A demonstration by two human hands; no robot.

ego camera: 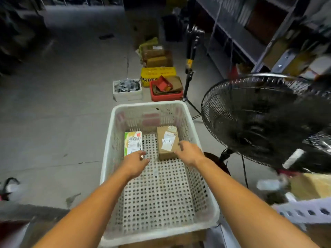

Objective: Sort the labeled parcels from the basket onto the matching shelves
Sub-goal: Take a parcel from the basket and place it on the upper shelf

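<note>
A white perforated basket [111, 154] stands on the floor in front of me. Two parcels lie at its far end. One is a green-and-white box [132, 141] with a printed label, on the left. The other is a brown cardboard box [167, 140] marked "A-1", on the right. My left hand [136, 162] reaches into the basket, its fingertips touching the near end of the green-and-white box. My right hand [189, 152] rests its fingers against the near right corner of the brown box. Neither box is lifted.
A large black standing fan [265, 122] is close on the right. Metal shelving [250, 33] runs along the right wall. Beyond the basket sit a white tub [127, 94], a red bin [166, 95], a yellow crate [157, 72] and cardboard boxes. A black tripod [189, 68] stands nearby.
</note>
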